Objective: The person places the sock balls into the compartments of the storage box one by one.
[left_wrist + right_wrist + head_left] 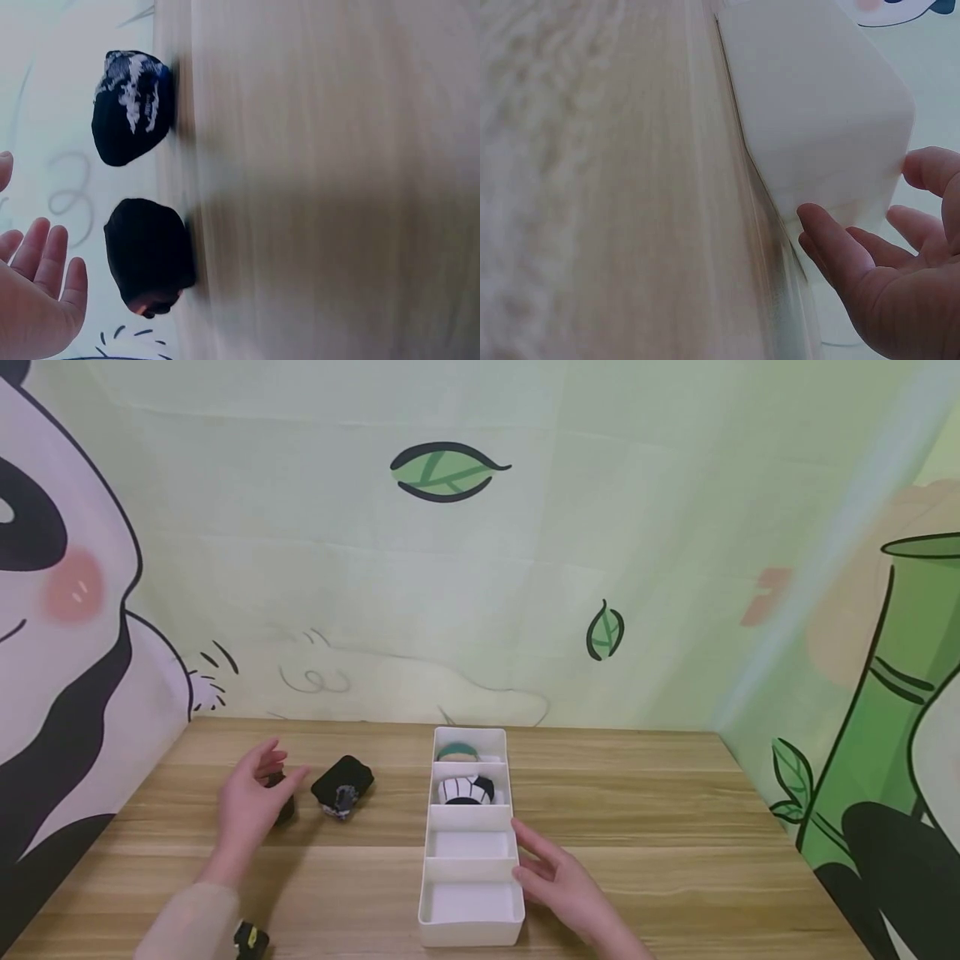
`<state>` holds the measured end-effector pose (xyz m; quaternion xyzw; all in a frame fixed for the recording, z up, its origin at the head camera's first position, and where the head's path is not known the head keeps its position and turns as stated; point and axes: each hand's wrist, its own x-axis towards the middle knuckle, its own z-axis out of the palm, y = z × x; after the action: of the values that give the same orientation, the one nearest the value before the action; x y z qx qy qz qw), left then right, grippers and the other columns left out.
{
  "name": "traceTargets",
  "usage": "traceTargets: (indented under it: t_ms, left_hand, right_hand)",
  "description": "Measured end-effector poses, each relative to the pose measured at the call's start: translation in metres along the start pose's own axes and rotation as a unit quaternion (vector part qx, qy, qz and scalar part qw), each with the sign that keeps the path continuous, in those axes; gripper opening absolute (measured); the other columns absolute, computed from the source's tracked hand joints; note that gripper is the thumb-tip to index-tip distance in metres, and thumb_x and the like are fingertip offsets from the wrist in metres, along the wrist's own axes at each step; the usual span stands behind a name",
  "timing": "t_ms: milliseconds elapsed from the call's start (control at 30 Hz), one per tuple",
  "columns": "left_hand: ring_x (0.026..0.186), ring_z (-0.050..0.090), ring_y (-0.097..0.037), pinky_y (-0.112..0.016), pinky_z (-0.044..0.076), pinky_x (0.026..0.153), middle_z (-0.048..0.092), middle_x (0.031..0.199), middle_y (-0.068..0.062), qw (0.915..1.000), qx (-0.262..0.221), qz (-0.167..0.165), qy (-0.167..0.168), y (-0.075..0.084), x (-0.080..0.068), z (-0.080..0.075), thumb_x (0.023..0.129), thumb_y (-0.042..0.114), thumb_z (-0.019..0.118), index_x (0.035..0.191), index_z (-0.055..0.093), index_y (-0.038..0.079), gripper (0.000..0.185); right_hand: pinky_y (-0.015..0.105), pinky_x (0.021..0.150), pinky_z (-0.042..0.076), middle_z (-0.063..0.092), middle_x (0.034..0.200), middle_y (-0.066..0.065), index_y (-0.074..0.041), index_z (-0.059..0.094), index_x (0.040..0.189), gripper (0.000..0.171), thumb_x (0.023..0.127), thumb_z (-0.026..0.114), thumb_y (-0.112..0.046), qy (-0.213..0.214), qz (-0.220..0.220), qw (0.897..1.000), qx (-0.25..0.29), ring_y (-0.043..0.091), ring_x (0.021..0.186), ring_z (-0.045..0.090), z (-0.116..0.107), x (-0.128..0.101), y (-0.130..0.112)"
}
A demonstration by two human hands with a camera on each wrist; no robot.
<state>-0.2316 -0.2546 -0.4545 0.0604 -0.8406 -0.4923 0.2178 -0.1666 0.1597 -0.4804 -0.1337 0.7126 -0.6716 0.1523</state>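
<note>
White box (pixel 472 934): on wooden table (pixel 660 793), long axis running away from the person; four compartments.
Far compartments (pixel 487 763): one green-topped roll (pixel 457 752), one striped roll (pixel 463 791).
Black bundles (pixel 344 783): two, soft, rounded, left of box.
Left hand (pixel 251 793): loosely spread — beside one bundle.
Right hand (pixel 561 883): extended fingertips — against box's right side.

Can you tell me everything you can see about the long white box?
The white box is long and narrow, with rounded corners and smooth walls that look like plastic. It has no lid on. Three dividers make four compartments in a row. The farthest holds a green-topped bundle, the next a black-and-white striped bundle; the two nearest show bare floors. It sits upright on the wooden table, pointing away from the person, whose right hand touches its right side.
</note>
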Motion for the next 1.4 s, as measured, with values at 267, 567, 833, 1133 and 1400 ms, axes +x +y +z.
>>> traceTargets:
  t_ms: [267, 567, 833, 1133, 1400]
  left_hand:
    - [0.117, 0.056, -0.038, -0.050, 0.042, 0.100, 0.059, 0.129, -0.026, 0.9995, 0.032, -0.001, -0.003, -0.010, -0.002, -0.012, 0.087, 0.023, 0.078, 0.143, 0.045, -0.006, 0.070]
    - [0.128, 0.045, -0.045, -0.057, 0.036, 0.105, 0.049, 0.139, -0.031, 0.9973, 0.069, -0.022, -0.008, -0.014, -0.005, -0.019, 0.087, 0.025, 0.078, 0.146, 0.036, -0.009, 0.080]
    - [0.136, 0.033, -0.048, -0.057, 0.030, 0.110, 0.034, 0.150, -0.033, 0.9940, 0.079, -0.075, -0.013, -0.014, -0.006, -0.021, 0.086, 0.031, 0.078, 0.151, 0.026, -0.009, 0.092]
    - [0.136, 0.030, -0.052, -0.060, 0.027, 0.110, 0.027, 0.150, -0.038, 0.9891, 0.085, -0.110, -0.048, -0.024, -0.003, -0.019, 0.082, 0.033, 0.081, 0.152, 0.016, -0.012, 0.105]
    - [0.132, 0.035, -0.051, -0.059, 0.030, 0.109, 0.030, 0.146, -0.040, 0.9862, 0.092, -0.119, -0.069, -0.032, -0.002, -0.016, 0.080, 0.034, 0.082, 0.149, 0.018, -0.015, 0.106]
  right_hand:
    - [0.042, 0.094, 0.051, 0.027, 0.157, 0.024, -0.008, 0.034, 0.154, 0.064, 0.098, 0.064, -0.015, 0.004, 0.003, 1.000, -0.007, 0.045, 0.135, 0.040, 0.001, 0.000, -0.002]
    - [0.042, 0.094, 0.051, 0.028, 0.156, 0.025, -0.006, 0.033, 0.154, 0.065, 0.097, 0.064, -0.014, 0.003, 0.001, 1.000, -0.005, 0.046, 0.134, 0.040, 0.001, -0.001, -0.002]
    - [0.043, 0.094, 0.051, 0.027, 0.157, 0.025, -0.006, 0.033, 0.154, 0.064, 0.098, 0.063, -0.014, -0.001, -0.004, 1.000, -0.007, 0.047, 0.134, 0.040, 0.002, 0.000, -0.003]
    - [0.043, 0.094, 0.051, 0.027, 0.157, 0.025, -0.006, 0.034, 0.154, 0.064, 0.098, 0.063, -0.012, 0.001, 0.001, 1.000, -0.003, 0.046, 0.134, 0.040, 0.001, 0.000, -0.003]
    - [0.042, 0.094, 0.051, 0.028, 0.157, 0.024, -0.007, 0.033, 0.154, 0.065, 0.097, 0.064, -0.015, 0.001, 0.002, 1.000, -0.006, 0.045, 0.135, 0.040, 0.001, -0.001, -0.003]
